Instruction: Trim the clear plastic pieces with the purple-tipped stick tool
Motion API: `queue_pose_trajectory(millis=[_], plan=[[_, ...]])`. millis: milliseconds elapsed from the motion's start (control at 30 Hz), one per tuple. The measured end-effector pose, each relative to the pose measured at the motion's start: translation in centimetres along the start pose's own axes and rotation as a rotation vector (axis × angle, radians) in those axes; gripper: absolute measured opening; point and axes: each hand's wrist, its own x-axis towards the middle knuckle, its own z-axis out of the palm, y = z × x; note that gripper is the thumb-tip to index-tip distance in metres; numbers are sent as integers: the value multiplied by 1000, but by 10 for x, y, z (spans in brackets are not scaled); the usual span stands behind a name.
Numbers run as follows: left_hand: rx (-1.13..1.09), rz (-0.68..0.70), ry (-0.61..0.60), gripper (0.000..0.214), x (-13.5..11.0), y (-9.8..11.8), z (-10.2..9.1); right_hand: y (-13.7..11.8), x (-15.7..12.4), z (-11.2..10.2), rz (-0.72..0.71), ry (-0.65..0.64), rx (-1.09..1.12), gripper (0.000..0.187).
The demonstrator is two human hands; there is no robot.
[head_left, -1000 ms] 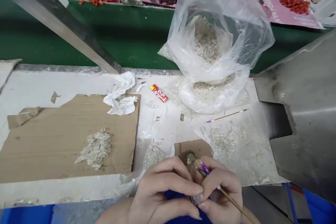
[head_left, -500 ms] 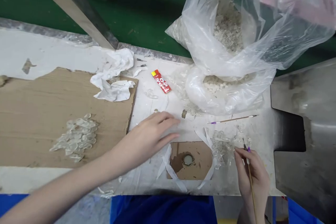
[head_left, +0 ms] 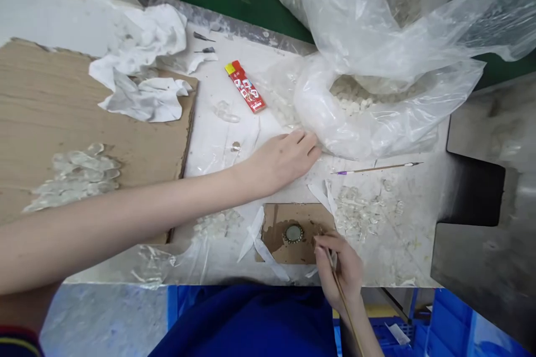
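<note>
Just to the left of the right hand (head_left: 343,268), a small round cap (head_left: 293,233) with a toothed metal rim and a pale, smooth centre is set flat on a small piece of cardboard (head_left: 278,215). It is near the right fingertips but apart from them, and the right hand is closer to it than the left hand (head_left: 287,162). By the right thumb and fingers a thin stick (head_left: 343,298) is pinched; its long axis is slanted from the far left to the near right, with its blurred tip pointed away from the body. The left hand is stretched beyond the cap, palm down, its fingers bent and kept together beside the edge of a plastic bag (head_left: 360,134); whether anything is gripped beneath them cannot be told.

Around the cap, the brown cardboard is stained with dark, wet-looking patches and edged by pale strips (head_left: 270,259). To its right, glassy clear bits (head_left: 360,212) are scattered, with a slim brush (head_left: 377,169) laid beyond them. Farther off, a red lighter (head_left: 247,89) and soft crumpled paper (head_left: 146,97) can be seen.
</note>
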Motion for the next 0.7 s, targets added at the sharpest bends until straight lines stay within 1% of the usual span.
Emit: queue_pose_trajectory(millis=[200,300,400,467,567,633,700], plan=[[48,132,57,42,-4,2,1,5,-6,7,-104,-38,-48,22],[43,152,89,47,-7,-1,1,6,-4,11,-154,-68,-48,26],[16,140,128,47,-15,-6,-3,7,-1,12,-188,-92,-47,29],[-52,95,163,44,-24,-7,-11,7,1,13,-205,-103,-40,31],[-257,-70,209,35,-44,-4,-28,8,2,14,-207,-114,-27,33],[-458,-174,255,29,-60,4,-39,9,2,14,-198,-111,-9,34],[-712,-256,309,29,-76,15,-46,9,1,14,-181,-100,28,32]])
